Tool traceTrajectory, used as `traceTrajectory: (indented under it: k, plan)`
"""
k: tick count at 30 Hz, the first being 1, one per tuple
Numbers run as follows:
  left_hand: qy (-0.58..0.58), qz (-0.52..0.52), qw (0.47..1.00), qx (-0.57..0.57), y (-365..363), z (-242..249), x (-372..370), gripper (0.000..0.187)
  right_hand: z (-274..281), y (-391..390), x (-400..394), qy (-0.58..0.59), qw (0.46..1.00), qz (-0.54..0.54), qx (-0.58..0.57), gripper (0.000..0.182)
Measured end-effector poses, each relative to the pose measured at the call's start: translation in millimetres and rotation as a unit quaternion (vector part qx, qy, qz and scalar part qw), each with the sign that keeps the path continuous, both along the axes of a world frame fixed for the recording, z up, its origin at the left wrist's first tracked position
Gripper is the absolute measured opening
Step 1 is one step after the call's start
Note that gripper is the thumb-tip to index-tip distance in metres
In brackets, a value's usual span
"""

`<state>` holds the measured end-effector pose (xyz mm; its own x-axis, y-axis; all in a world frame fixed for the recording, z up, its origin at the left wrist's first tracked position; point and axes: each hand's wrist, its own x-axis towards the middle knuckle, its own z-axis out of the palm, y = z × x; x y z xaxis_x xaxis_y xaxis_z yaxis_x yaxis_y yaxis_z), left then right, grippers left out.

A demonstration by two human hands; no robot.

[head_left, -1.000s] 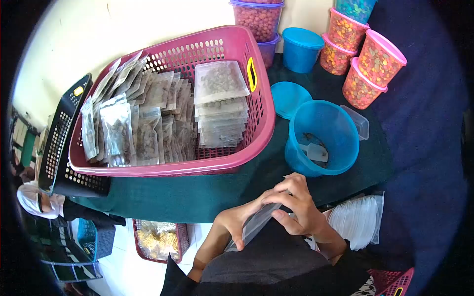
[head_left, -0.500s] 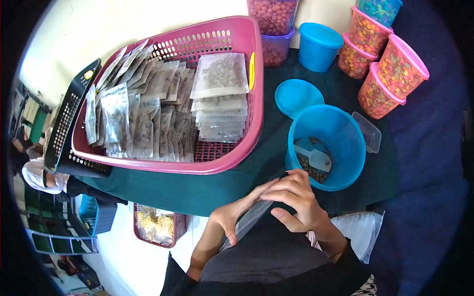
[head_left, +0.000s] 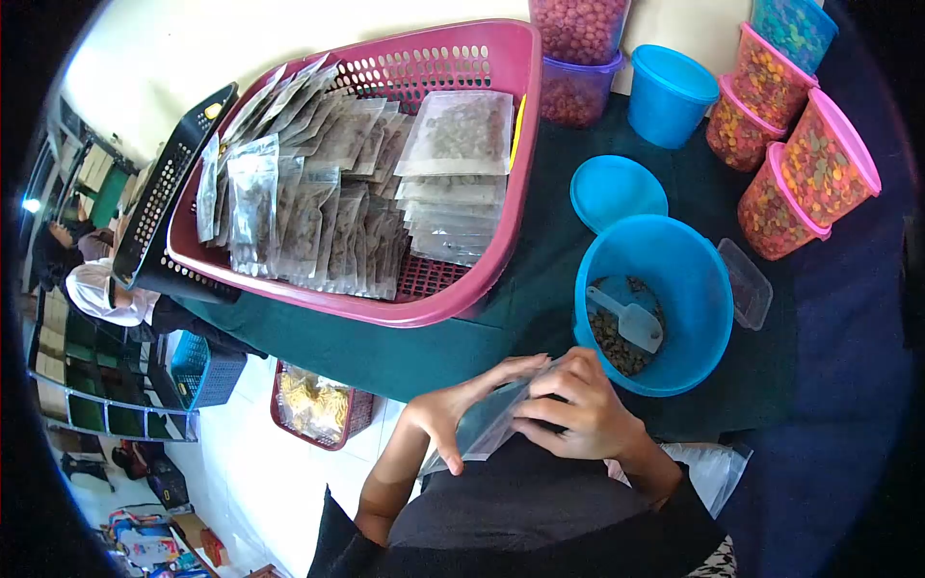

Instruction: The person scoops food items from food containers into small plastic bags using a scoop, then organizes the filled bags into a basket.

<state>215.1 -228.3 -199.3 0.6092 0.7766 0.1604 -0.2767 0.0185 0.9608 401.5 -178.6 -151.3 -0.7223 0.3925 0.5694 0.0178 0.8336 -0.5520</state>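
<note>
Now that right hand [head_left: 583,416] has curled in, grip's holding clear bag [head_left: 493,432] with left hand [head_left: 445,414]; blue tub [head_left: 701,313] just beyond grip.

Four pink-lidded tubs [head_left: 817,152], two hands [head_left: 583,414], one scoop [head_left: 638,326], one loose blue lid [head_left: 619,195] show.

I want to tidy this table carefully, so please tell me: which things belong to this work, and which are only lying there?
In use, it seems:
clear bag, in left hand and right hand
open blue bucket with scoop and brown pieces
pink basket with filled bags

Probably just lying about:
lidded blue tub
pink-lidded tubs
clear container
</note>
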Motion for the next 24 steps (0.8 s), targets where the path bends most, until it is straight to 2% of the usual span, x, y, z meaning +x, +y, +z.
traceTrajectory:
  k: [8,10,11,13,14,15,17,18,19,22,23,24]
  plan:
    - [-0.017,0.025,1.0,0.0,-7,1,0,0.132,4,-6,-4,-0.044,0.998,-0.009,0.041,0.011]
    - [-0.095,0.106,0.99,-0.002,-9,6,-4,0.118,5,-8,-5,-0.062,0.997,0.002,0.055,0.009]
    - [-0.098,0.103,0.99,-0.002,-10,12,-9,0.118,5,-10,-6,-0.064,0.996,-0.001,0.055,0.009]
    - [0.147,0.216,0.965,0.007,-12,30,-18,0.097,3,-15,-7,-0.094,0.993,-0.009,0.069,0.008]
    - [0.186,0.247,0.951,0.023,-12,34,-18,0.079,0,-18,-9,-0.097,0.993,-0.01,0.069,0.008]
    - [0.181,0.245,0.952,0.023,-14,43,-17,0.079,-2,-23,-14,-0.097,0.992,-0.014,0.079,0.008]
    - [0.293,0.185,0.937,-0.032,-16,61,-13,0.08,-3,-27,-18,-0.098,0.991,-0.02,0.09,0.008]
    - [0.271,0.209,0.94,0.001,-17,56,-17,0.068,-2,-29,-19,-0.102,0.99,-0.023,0.095,0.009]
    - [0.269,0.207,0.941,0.003,-20,56,-21,0.068,0,-30,-21,-0.105,0.989,-0.027,0.099,0.009]
    - [0.112,0.233,0.963,0.078,-37,56,-41,0.066,10,-31,-20,-0.147,0.986,-0.052,0.061,0.009]
    - [0.036,0.208,0.973,0.089,-50,55,-52,0.069,10,-30,-19,-0.147,0.985,-0.059,0.062,0.009]
    - [-0.068,0.228,0.967,0.094,-67,57,-54,0.071,10,-30,-17,-0.121,0.989,-0.081,0.016,0.01]
